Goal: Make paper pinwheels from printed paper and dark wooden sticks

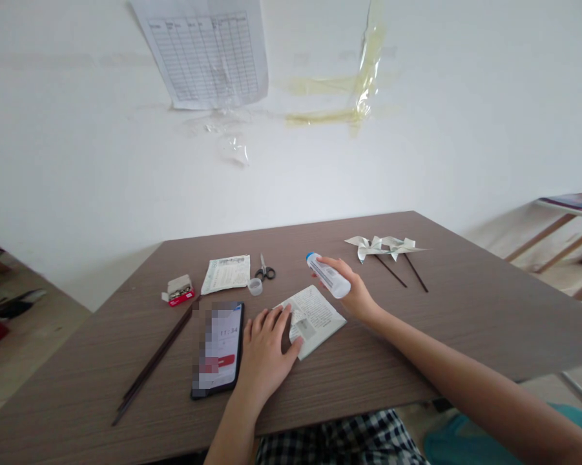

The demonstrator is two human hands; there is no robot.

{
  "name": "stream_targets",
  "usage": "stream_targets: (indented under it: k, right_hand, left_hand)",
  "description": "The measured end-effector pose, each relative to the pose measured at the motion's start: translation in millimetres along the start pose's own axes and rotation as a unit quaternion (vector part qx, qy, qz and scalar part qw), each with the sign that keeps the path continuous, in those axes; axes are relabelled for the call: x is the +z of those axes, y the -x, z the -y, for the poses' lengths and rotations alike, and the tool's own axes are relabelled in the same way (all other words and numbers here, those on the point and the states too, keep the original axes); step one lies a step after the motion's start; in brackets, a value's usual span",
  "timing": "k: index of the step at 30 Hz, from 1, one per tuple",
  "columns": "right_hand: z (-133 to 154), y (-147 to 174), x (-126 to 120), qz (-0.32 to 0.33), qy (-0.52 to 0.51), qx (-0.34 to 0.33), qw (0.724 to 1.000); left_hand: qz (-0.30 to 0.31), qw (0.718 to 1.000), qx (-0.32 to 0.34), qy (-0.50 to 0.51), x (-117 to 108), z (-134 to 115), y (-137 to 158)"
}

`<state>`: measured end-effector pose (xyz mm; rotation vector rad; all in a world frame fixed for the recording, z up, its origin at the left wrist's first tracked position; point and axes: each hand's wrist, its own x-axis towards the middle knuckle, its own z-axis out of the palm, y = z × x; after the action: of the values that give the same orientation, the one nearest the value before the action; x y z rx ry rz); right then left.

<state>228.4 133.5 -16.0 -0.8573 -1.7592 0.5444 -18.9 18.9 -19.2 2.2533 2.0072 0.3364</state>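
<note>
In my right hand is a white glue bottle with a blue tip, tilted so the tip points up and to the left. The bottle is above the far right part of a folded square of printed paper. My left hand lies with its fingers spread, thumb and fingertips on the left edge of that paper. Just left of this hand lies a phone with its screen lit. Beyond the paper are a small clear cap and scissors with black handles.
A stack of printed paper squares lies at the back left, near an open red-and-white box of small metal pieces. Thin dark sticks lie left of the phone. Two paper pinwheels on sticks rest at the back right, before the wall.
</note>
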Motion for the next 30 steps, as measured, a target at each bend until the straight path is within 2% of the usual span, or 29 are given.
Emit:
stream_targets:
  k: [6,8,10,13,17,21,25,30]
  right_hand:
    - [-7,-16,-5,0.017,-0.021,-0.010,1.000]
    - [-14,-22,0,0.026,-0.055,0.007,0.998]
    - [-22,-25,8,0.041,-0.088,0.052,0.994]
    - [-33,-27,19,0.055,-0.085,0.060,0.993]
    - [-37,-40,25,0.063,0.018,0.011,0.998]
    - [-35,-66,34,0.101,0.134,-0.010,0.986]
    - [-31,-90,51,0.130,0.185,0.004,0.974]
    - [-27,-110,66,0.157,0.211,0.013,0.965]
  left_hand:
    - [0.016,1.000,-0.007,-0.002,-6,-3,0]
    - [0.019,1.000,-0.007,-0.004,-8,-4,0]
    - [0.024,1.000,-0.008,-0.005,-8,-5,0]
    - [0.020,1.000,-0.008,-0.007,-7,-4,0]
    - [0.014,1.000,-0.004,-0.009,-4,-2,0]
    - [0.026,1.000,-0.010,-0.002,-7,-4,0]
    - [0.037,0.999,-0.023,-0.003,-11,-6,0]
    - [0.018,1.000,-0.018,0.001,-8,-5,0]
